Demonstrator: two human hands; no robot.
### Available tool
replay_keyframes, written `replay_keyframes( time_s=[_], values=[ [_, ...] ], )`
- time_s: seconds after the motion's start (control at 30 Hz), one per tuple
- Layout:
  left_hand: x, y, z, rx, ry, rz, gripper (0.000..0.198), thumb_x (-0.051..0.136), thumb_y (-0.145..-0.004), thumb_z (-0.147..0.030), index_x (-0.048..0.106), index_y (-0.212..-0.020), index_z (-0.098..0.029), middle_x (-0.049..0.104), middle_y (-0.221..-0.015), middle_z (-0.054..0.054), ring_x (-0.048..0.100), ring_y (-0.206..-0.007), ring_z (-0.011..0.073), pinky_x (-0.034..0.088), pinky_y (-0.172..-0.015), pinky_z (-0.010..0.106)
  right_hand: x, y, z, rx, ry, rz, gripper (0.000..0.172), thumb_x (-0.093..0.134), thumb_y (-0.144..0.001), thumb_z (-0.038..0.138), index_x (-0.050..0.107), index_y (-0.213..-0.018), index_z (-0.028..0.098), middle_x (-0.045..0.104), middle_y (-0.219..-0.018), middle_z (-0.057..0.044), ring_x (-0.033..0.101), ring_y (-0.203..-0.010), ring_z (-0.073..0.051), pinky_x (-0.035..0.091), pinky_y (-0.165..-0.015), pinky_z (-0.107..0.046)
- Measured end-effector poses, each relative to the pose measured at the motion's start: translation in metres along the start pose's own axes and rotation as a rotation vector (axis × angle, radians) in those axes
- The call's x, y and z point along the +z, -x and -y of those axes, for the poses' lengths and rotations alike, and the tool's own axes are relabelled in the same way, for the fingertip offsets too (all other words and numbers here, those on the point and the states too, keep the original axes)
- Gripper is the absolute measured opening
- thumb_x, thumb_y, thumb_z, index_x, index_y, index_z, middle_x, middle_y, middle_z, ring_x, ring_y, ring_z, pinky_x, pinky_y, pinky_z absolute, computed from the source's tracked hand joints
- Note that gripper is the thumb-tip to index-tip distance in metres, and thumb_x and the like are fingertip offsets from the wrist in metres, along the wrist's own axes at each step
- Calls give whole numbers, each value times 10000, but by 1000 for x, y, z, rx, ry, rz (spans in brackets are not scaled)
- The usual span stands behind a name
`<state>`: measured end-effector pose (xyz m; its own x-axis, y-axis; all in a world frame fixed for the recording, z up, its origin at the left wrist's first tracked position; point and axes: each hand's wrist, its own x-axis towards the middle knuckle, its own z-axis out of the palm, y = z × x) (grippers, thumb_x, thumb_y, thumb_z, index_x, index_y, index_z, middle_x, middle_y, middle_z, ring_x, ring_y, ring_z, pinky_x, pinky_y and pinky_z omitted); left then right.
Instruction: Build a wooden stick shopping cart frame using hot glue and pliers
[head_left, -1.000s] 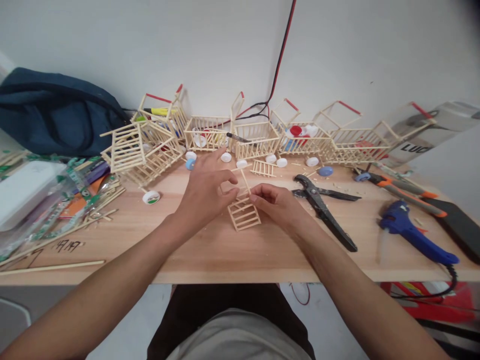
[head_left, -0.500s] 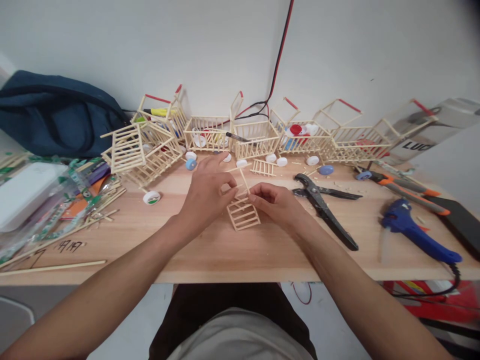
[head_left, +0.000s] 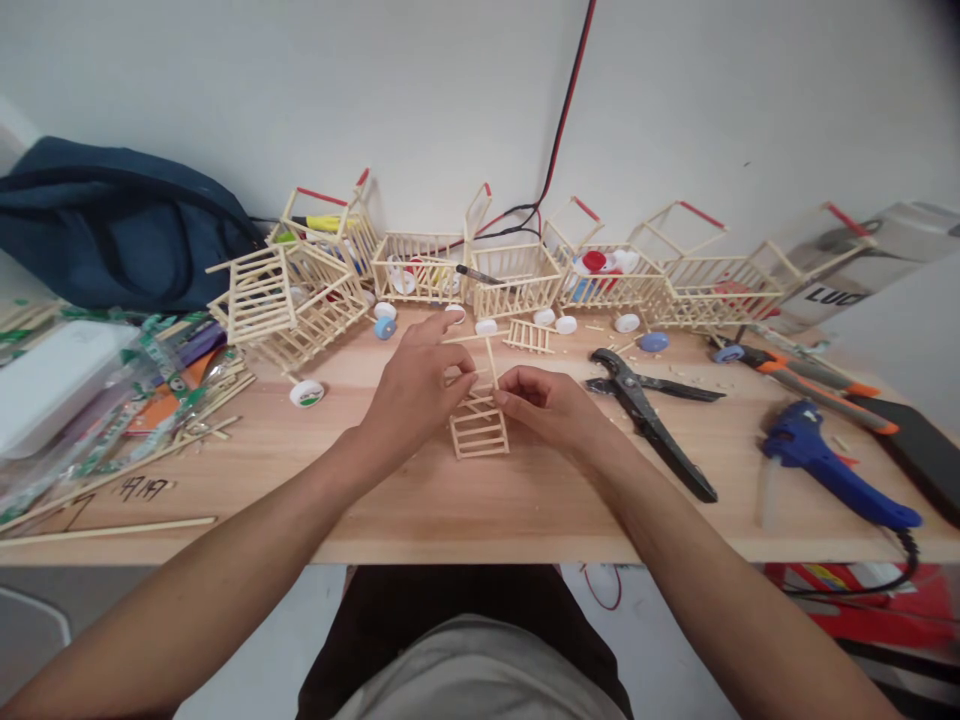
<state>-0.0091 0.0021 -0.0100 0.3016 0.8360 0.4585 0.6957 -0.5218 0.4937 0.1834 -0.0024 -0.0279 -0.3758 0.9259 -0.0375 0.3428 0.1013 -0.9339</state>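
Observation:
A small frame of thin wooden sticks, with ladder-like slats, stands at the middle of the table between my two hands. My left hand pinches its left side between thumb and fingers, the other fingers reaching forward. On the opposite side, my right hand pinches the frame near an upright stick with its thumb and forefinger. Part of the frame is hidden behind my fingers. Just beyond it lies a loose slatted stick panel.
Several miniature stick carts with red handles line the wall. On the right are black cutting pliers, a blue glue gun and orange-handled pliers. Leftward lie loose sticks, a white box and a dark blue bag.
The stick frame has turned slightly, its near end swinging a little to the left. Both hands keep their hold in nearly the same places.

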Motion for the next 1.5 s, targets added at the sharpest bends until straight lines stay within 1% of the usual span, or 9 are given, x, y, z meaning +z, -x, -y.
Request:
replay_keyframes(
  time_s=[0.13,0.4,0.6,0.87,1.1,1.23,1.33,1.43,1.5],
  values=[
    [1,0,0,-5,0,-2,71,649,-777,-128,693,-730,-157,560,-1356,125,562,-1162,278,447,-986,457,0,-2,-1,-9,1,16,222,615,-770,405,575,-775,186,545,-684,18,445,-612,-110,344,-573,-252],
    [1,0,-1,15,0,-10,66,657,-771,-113,697,-727,-143,569,-1343,141,578,-1139,277,458,-976,448,0,-3,-2,-21,4,24,210,595,-781,396,568,-776,188,541,-681,18,446,-604,-112,341,-564,-255],
    [2,0,1,50,11,-20,67,656,-768,-104,694,-726,-140,584,-1322,153,585,-1156,275,469,-972,435,0,-3,-2,-37,35,27,214,573,-796,400,564,-782,187,529,-683,19,440,-606,-113,337,-566,-258],
    [1,-1,1,49,-1,-12,76,654,-762,-92,696,-717,-136,606,-1288,174,603,-1152,269,488,-948,413,0,-4,-3,-42,46,29,210,573,-799,395,564,-783,186,534,-685,18,442,-607,-112,344,-568,-257],
    [3,0,4,83,12,-55,80,645,-776,-106,697,-726,-141,608,-1283,169,615,-1131,266,508,-914,402,-1,-3,0,-43,62,32,258,530,-840,438,576,-774,193,536,-675,16,459,-616,-120,350,-575,-257],
    [5,1,4,104,27,-68,83,634,-789,-115,703,-795,-159,613,-1272,140,611,-1125,251,503,-932,413,0,-3,0,-58,71,21,278,514,-851,439,586,-750,190,530,-662,16,464,-621,-124,353,-593,-265],
    [3,0,2,88,80,-56,165,642,-779,-122,703,-922,-178,585,-1306,128,593,-1145,250,522,-908,408,0,-2,-1,-32,12,11,280,537,-844,449,592,-751,191,550,-679,13,482,-636,-127,364,-615,-270],
    [-3,-3,1,6,226,-69,243,627,-806,-187,679,-1043,-195,526,-1370,129,544,-1208,260,552,-839,370,-1,0,-3,-13,-85,-7,288,574,-835,466,591,-749,192,550,-690,16,477,-637,-120,358,-616,-265],
    [-8,-7,2,-88,392,-132,274,604,-836,-247,645,-1103,-203,532,-1357,121,539,-1210,250,552,-837,357,-2,2,-4,-8,-134,-24,297,590,-830,477,589,-748,192,522,-675,26,448,-615,-109,334,-593,-258]
  ],
)
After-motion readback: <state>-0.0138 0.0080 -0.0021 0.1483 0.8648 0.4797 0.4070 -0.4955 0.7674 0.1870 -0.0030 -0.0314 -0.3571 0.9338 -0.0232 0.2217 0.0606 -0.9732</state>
